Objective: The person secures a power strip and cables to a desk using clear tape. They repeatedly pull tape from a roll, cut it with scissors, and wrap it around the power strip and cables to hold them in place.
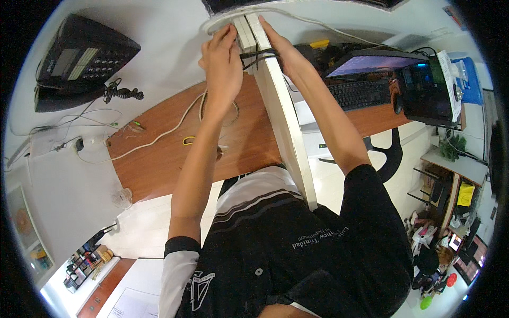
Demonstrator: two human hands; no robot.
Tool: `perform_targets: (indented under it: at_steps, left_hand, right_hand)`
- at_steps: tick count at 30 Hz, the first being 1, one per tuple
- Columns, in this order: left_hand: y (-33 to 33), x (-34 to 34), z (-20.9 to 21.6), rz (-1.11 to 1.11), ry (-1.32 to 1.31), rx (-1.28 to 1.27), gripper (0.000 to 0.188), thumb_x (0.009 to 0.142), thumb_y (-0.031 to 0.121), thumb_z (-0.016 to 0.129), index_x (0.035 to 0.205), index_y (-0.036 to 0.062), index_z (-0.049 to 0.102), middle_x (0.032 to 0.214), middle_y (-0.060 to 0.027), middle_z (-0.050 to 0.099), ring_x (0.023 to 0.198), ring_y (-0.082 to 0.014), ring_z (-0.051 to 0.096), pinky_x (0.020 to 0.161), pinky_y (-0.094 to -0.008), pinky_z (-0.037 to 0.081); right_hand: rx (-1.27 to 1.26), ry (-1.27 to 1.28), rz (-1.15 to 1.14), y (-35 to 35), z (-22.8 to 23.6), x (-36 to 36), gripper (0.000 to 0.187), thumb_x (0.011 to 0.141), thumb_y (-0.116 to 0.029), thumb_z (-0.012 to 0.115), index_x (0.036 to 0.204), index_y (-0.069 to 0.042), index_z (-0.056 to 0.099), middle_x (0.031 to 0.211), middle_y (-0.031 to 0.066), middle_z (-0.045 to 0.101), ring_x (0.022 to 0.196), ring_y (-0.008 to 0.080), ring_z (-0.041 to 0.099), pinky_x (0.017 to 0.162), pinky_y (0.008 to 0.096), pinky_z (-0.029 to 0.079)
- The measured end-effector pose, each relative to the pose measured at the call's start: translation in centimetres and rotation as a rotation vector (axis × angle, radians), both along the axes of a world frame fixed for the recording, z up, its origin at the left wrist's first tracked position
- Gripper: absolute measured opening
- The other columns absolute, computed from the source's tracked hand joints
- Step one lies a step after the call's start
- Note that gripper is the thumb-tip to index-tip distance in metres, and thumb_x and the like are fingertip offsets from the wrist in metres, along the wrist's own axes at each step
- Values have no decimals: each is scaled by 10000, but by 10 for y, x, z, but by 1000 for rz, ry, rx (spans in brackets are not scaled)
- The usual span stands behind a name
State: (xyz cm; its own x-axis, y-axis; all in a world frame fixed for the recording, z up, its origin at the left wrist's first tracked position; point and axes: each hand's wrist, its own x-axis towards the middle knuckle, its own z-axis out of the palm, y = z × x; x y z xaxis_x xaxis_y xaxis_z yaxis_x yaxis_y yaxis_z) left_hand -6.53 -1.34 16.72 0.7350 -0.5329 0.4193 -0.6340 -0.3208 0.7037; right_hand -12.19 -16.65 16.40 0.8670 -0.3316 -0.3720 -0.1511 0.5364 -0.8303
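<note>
A tall, narrow white divider panel (289, 132) stands upright in front of me, running from my body to the far wall. At its far end, a white block (245, 34) sits along its left side, and black cable (260, 55) is looped around the panel. On the left, my left hand (221, 61) has its fingers curled in beside the white block; what they pinch, if anything, is hidden. My right hand (283, 53) rests against the panel's right side, one finger stretched up to its far top edge. The panel partly covers this hand.
A brown desk (246, 138) bears a white cable (159, 139) and yellow-handled scissors (189, 140). A black telephone (87, 61) is at upper left, a glass (122, 197) lower left. Right of the panel are a monitor (371, 63), keyboard (360, 94), mouse (397, 103) and black chair (392, 156).
</note>
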Motion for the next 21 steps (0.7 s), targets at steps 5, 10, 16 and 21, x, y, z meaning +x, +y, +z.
perform_targets:
  at_steps: [5, 10, 16, 21]
  left_hand:
    - [-2, 1, 1, -14, -20, -5, 417, 1002, 78, 516, 1401, 46, 633, 1493, -89, 579, 1318, -305, 482, 1136, -484, 270]
    - [0, 0, 5, 23, -159, 141, 431, 998, 81, 527, 1418, 43, 615, 1501, -121, 574, 1325, -306, 492, 1119, -476, 262]
    - [12, 4, 22, -53, -142, 256, 443, 1020, 150, 525, 1444, 33, 582, 1485, -154, 574, 1314, -313, 500, 1115, -490, 250]
    - [10, -20, 20, -4, 8, 250, 534, 1082, 391, 444, 1490, 61, 547, 1428, -200, 532, 1321, -353, 438, 1112, -538, 232]
  right_hand:
    - [-63, -59, -11, -11, -25, 18, 691, 1059, -565, 496, 1464, -7, 529, 1355, 128, 646, 1202, 218, 594, 1068, 334, 437]
    - [-242, -55, -27, -15, -17, 23, 479, 1073, -409, 543, 1295, 11, 602, 1144, 115, 686, 1058, 209, 634, 961, 336, 492]
    - [-616, -232, -151, -24, -10, -5, 436, 1077, -352, 524, 1377, -42, 579, 1245, 97, 625, 1099, 184, 631, 934, 336, 516]
    - [-878, -281, -162, 12, 10, -22, 650, 1072, -547, 452, 1442, -23, 557, 1476, 234, 498, 1371, 323, 493, 1189, 374, 335]
